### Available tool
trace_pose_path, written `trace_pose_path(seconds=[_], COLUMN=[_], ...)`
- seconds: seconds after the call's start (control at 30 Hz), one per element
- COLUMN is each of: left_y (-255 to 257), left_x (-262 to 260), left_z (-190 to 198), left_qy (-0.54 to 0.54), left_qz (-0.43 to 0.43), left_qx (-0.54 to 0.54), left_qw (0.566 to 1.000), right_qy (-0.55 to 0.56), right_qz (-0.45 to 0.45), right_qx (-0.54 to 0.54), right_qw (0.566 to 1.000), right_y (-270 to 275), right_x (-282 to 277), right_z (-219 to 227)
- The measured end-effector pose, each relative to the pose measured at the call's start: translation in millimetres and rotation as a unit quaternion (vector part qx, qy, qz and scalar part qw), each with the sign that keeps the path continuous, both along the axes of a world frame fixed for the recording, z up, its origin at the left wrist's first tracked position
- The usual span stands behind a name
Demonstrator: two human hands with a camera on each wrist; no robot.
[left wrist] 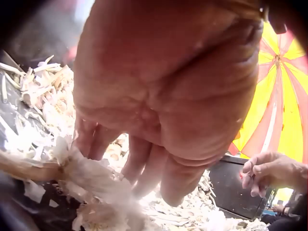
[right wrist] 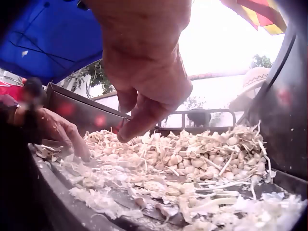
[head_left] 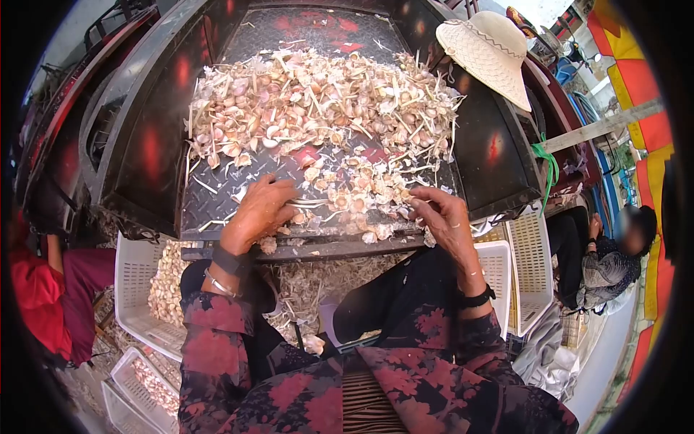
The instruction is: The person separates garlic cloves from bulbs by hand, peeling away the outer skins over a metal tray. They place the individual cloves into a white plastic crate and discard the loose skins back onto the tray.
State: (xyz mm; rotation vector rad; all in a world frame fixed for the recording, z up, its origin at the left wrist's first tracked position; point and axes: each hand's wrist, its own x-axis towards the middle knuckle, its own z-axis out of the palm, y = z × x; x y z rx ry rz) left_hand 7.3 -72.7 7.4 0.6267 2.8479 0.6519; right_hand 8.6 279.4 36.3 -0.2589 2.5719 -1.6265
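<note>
Loose garlic with dry stalks and papery skins is heaped on the dark metal cart bed. At the bed's near left, my left hand reaches down with fingers slightly bent among scraps. In the left wrist view its palm faces the camera, and a garlic stalk with pale skin overlaps the fingers. My right hand is over the near right side, beside a smaller cluster of garlic. Its thumb and fingers pinch a small red thing, mostly hidden; I cannot tell its kind.
White plastic crates flank my legs, the left one holding garlic. Metal side walls enclose the bed, with a straw hat hung on the right one. People sit at left and right. Skins litter the ground.
</note>
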Motion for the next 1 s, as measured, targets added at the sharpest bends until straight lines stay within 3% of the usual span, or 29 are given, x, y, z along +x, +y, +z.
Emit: trace_pose_path(seconds=[0.13,0.2,0.23,0.3,0.4,0.47,0.53,0.57,0.6,0.63,0.67,0.73,0.93,1.0], left_y=[-15,-12,-12,-14,-15,-12,-6,-2,1,3,4,5,18,20], left_x=[-2,-1,-1,1,1,1,0,-1,-2,-2,-1,1,8,10], left_z=[-10,0,3,-1,3,6,7,9,12,14,16,21,25,27], left_qy=[0.124,0.108,0.093,0.104,0.092,0.068,0.042,0.041,-0.024,-0.089,-0.089,-0.149,-0.121,-0.124], left_qz=[0.055,0.088,0.120,0.134,0.154,0.163,0.216,0.217,0.208,0.195,0.194,0.224,0.210,0.200], left_qx=[0.141,0.129,0.116,0.121,0.143,0.161,0.267,0.268,0.386,0.497,0.498,0.578,0.633,0.644], left_qw=[0.981,0.982,0.982,0.978,0.973,0.971,0.938,0.938,0.898,0.841,0.841,0.770,0.736,0.728], right_qy=[0.089,0.278,0.277,0.311,0.235,0.236,0.120,0.066,0.067,0.088,0.110,0.156,0.249,-0.017], right_qz=[0.156,0.178,0.179,0.229,0.275,0.284,0.292,0.301,0.302,0.306,0.310,0.305,0.251,0.219], right_qx=[0.016,0.120,0.121,0.243,0.290,0.294,0.124,0.074,0.075,0.062,0.050,0.070,0.002,-0.168], right_qw=[0.984,0.936,0.936,0.890,0.886,0.882,0.941,0.948,0.948,0.946,0.943,0.937,0.935,0.961], right_y=[-110,-145,-161,-180,-187,-182,-178,-177,-176,-175,-174,-168,-158,-154], right_x=[-64,-95,-107,-123,-141,-137,-120,-108,-99,-91,-83,-71,-49,-41], right_z=[-3,-25,-37,-60,-65,-46,-20,-8,0,7,13,24,28,33])
